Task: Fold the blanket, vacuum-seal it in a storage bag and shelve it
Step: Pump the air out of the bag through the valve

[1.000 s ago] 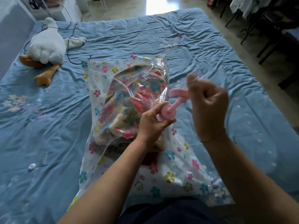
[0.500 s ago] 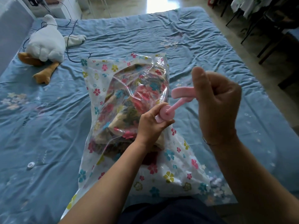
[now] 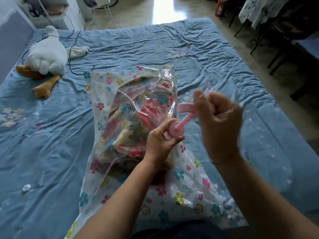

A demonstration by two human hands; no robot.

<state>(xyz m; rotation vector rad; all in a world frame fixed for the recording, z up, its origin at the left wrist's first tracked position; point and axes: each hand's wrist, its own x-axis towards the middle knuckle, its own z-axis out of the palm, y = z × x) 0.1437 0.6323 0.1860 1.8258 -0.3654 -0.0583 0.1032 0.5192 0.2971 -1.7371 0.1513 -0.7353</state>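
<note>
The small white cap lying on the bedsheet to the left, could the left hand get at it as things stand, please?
Probably not right away: the left hand is gripping the pink pump on the bag. Once freed, nothing lies between it and the cap.

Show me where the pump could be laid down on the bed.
Bare sheet lies right of the storage bag, between it and the bed's right edge. More lies left of the bag, between the stuffed goose and the small white cap. The far strip beyond the bag is free too. By the goose it is crowded: a black cable loops there.
</note>
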